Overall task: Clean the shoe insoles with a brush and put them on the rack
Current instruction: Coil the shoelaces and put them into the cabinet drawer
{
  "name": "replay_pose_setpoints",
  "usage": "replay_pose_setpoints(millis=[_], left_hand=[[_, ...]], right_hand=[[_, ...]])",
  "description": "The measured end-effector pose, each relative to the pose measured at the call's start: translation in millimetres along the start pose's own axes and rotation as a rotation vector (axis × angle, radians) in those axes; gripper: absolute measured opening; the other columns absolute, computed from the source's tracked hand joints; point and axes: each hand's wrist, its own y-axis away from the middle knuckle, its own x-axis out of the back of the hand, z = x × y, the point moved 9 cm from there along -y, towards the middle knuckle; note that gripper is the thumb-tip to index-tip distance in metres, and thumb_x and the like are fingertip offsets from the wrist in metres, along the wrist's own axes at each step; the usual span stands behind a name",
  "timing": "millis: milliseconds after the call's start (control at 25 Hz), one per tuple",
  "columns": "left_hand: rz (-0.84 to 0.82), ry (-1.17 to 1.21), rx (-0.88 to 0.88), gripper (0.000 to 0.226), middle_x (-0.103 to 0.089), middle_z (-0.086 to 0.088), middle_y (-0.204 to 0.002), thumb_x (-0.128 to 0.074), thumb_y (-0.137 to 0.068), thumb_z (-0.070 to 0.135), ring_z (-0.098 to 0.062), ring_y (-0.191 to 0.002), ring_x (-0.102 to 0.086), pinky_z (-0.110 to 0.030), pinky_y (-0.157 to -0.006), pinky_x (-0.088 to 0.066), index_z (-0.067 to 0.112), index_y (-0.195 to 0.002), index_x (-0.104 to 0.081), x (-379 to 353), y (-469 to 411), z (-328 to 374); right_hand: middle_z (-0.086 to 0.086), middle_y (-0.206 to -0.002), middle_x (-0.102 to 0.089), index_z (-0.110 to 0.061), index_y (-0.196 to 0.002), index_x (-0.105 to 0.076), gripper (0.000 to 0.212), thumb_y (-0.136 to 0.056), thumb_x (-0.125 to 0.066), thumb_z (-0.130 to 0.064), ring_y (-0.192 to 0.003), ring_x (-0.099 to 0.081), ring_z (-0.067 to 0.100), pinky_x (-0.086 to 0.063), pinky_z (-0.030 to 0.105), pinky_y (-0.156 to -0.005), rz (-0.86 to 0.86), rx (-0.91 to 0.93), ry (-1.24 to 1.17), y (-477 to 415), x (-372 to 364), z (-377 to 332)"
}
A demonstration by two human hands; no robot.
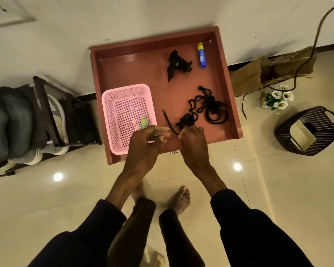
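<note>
I see no brush. A dark shoe rack [47, 105] stands at the left against the wall, with dark and light-soled footwear on it; I cannot pick out insoles. Both my hands hover over the front edge of an open reddish-brown drawer [233, 105]. My left hand [146, 147] is above the near corner of a pink mesh basket [124, 97], fingers spread and holding nothing. My right hand [193, 145] is curled, its fingertips pinching the near end of a thin black lace [169, 121] that lies in the drawer.
The drawer also holds a tangle of black cord [206, 108], a black clip [176, 64] and a blue glue stick [201, 54]. A dark woven basket [308, 130], artificial flowers [278, 97], a brown paper bag [258, 74] and a trailing cable [314, 47] lie at the right. My bare feet stand on glossy tiles.
</note>
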Motion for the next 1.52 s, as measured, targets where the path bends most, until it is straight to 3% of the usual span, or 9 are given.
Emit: replay_pose_setpoints(millis=[80, 200, 320, 600, 880, 1000, 1160, 1360, 1520], left_hand=[[-0.051, -0.081, -0.100, 0.026, -0.073, 0.008, -0.120, -0.062, -0.098, 0.009, -0.008, -0.116, -0.066, -0.036, -0.104, -0.053, 0.022, -0.119, -0.073, -3.8, -4.6, 18.9], [-0.239, -0.183, -0.281, 0.042, -0.059, 0.007, -0.143, -0.051, -0.100, 0.033, 0.006, -0.133, -0.049, -0.009, -0.110, -0.033, 0.013, -0.135, -0.064, -16.8, -2.9, 62.3], [-0.396, -0.225, -0.268, 0.021, -0.072, 0.001, -0.119, -0.056, -0.105, 0.016, 0.004, -0.104, -0.064, -0.013, -0.090, -0.049, 0.013, -0.118, -0.071, -28.0, 6.5, 99.2], [-0.261, -0.276, -0.239, 0.023, -0.072, 0.002, -0.072, -0.058, -0.102, 0.016, -0.006, -0.063, -0.068, -0.018, -0.062, -0.049, 0.010, -0.086, -0.073, 7.5, 38.7, 181.1], [-0.465, 0.316, 0.182, 0.031, -0.073, -0.012, -0.090, -0.048, -0.108, 0.020, -0.025, -0.077, -0.071, -0.034, -0.073, -0.059, -0.004, -0.104, -0.067, 18.8, 126.2, 255.9], [-0.494, 0.504, 0.234, 0.035, -0.072, -0.028, -0.111, -0.052, -0.105, 0.023, -0.041, -0.102, -0.072, -0.047, -0.090, -0.059, -0.007, -0.113, -0.068, 29.2, 181.6, 315.7], [-0.487, 0.593, 0.118, 0.038, -0.069, -0.033, -0.115, -0.059, -0.098, 0.026, -0.046, -0.108, -0.069, -0.053, -0.097, -0.056, -0.008, -0.114, -0.068, 36.7, 240.1, 400.3], [-0.436, 0.814, -0.141, 0.029, -0.067, -0.032, -0.121, -0.052, -0.101, 0.011, -0.045, -0.112, -0.068, -0.052, -0.101, -0.053, -0.009, -0.119, -0.063, 47.0, 284.0, 521.1], [-0.406, 1.065, -0.323, 0.024, -0.064, -0.031, -0.128, -0.053, -0.098, 0.007, -0.045, -0.119, -0.064, -0.050, -0.104, -0.052, -0.008, -0.116, -0.060, 66.8, 296.5, 606.3]], right_hand=[[0.000, -0.095, -0.065, -0.010, -0.100, -0.068, 0.037, -0.097, -0.047, -0.041, -0.093, -0.050, 0.017, -0.040, 0.028, -0.074, 0.062, -0.063, -0.287, 10.5, 42.2, -3.5], [0.000, -0.093, -0.070, -0.009, -0.098, -0.071, 0.017, -0.097, -0.065, -0.025, -0.091, -0.058, 0.012, -0.043, 0.019, -0.075, 0.146, -0.020, -0.514, 17.1, 105.4, -18.1], [-0.005, -0.092, -0.070, -0.010, -0.096, -0.072, 0.004, -0.094, -0.069, -0.008, -0.089, -0.062, -0.001, -0.044, 0.008, -0.077, 0.107, -0.029, -0.593, 19.3, 150.3, -33.3], [-0.002, -0.094, -0.071, -0.009, -0.104, -0.069, 0.013, -0.100, -0.066, -0.021, -0.085, -0.068, 0.006, -0.055, 0.020, -0.074, 0.102, 0.018, -0.687, 34.7, 246.0, -64.8], [-0.011, -0.075, -0.070, 0.000, -0.100, -0.076, 0.011, -0.097, -0.066, -0.005, -0.067, -0.065, 0.003, -0.047, 0.013, -0.066, 0.014, 0.228, -0.833, 80.8, 340.5, -102.6], [-0.016, -0.086, -0.074, -0.013, -0.101, -0.077, 0.015, -0.096, -0.067, -0.003, -0.082, -0.071, 0.007, -0.053, 0.023, -0.077, 0.040, 0.326, -0.832, 104.5, 411.2, -122.2], [-0.007, -0.095, -0.075, -0.015, -0.104, -0.079, 0.017, -0.096, -0.068, -0.007, -0.092, -0.072, 0.013, -0.057, 0.032, -0.083, 0.097, 0.506, -0.710, 130.9, 519.8, -157.3], [-0.010, -0.080, -0.074, -0.017, -0.093, -0.077, 0.036, -0.090, -0.057, 0.012, -0.075, -0.070, 0.006, -0.054, 0.025, -0.067, 0.064, 0.610, -0.783, 150.7, 629.4, -194.6], [0.012, -0.065, -0.065, -0.011, -0.079, -0.075, 0.025, -0.100, -0.061, -0.013, -0.056, -0.051, 0.020, -0.042, 0.032, -0.057, 0.068, 0.565, -0.903, 164.5, 661.0, -210.1]])
